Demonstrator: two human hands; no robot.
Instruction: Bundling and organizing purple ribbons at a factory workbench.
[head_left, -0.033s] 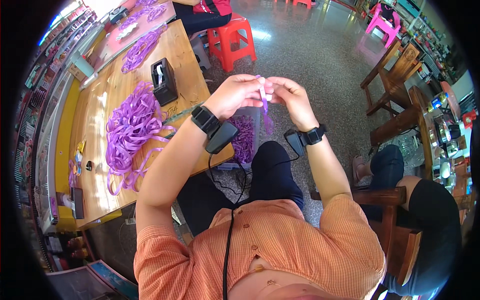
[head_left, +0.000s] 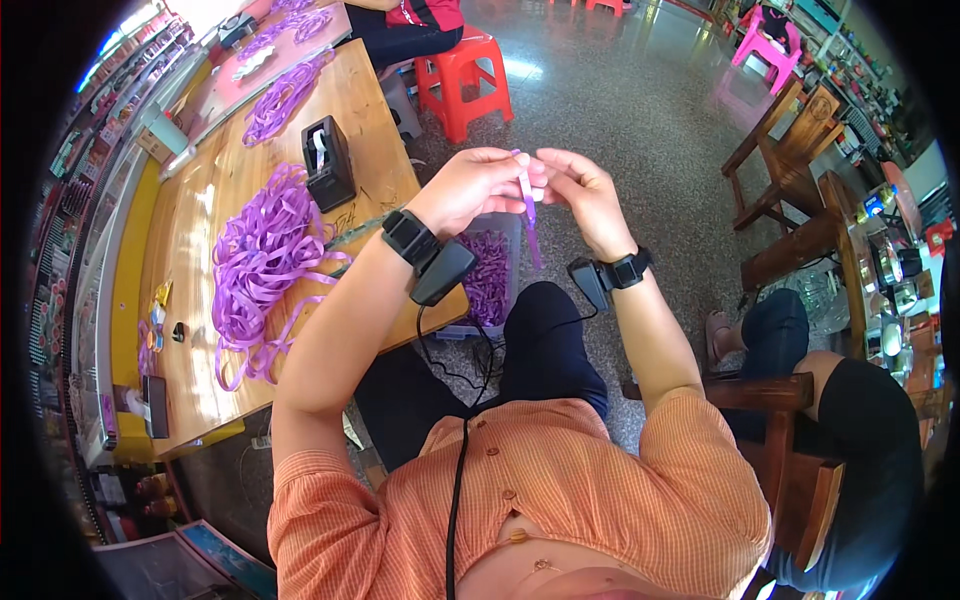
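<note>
In front of me, above my knees, my left hand (head_left: pixel 470 190) pinches a short purple ribbon (head_left: pixel 533 240) between thumb and fingertips. The ribbon's lower end dangles below the fingers. Close beside it on the right is my right hand (head_left: pixel 588 195), its fingers bent in toward the left fingertips; what lies between its own tips is too small to make out. Under my hands, partly covered by my left wrist, a clear plastic bin (head_left: pixel 514 262) holds many small folded purple ribbon pieces (head_left: pixel 487 275).
On the wooden table (head_left: pixel 385 110) at left lie a loose heap of long purple ribbon (head_left: pixel 265 265) and a black tape dispenser (head_left: pixel 328 165). A red stool (head_left: pixel 465 85) with a seated person stands ahead. Wooden chairs (head_left: pixel 795 150) and another person's legs (head_left: pixel 775 330) are at right.
The dangling end of the ribbon was blurred and curled; now it hangs straighter. My right fingertips have shifted slightly right. The left hand looks the same.
</note>
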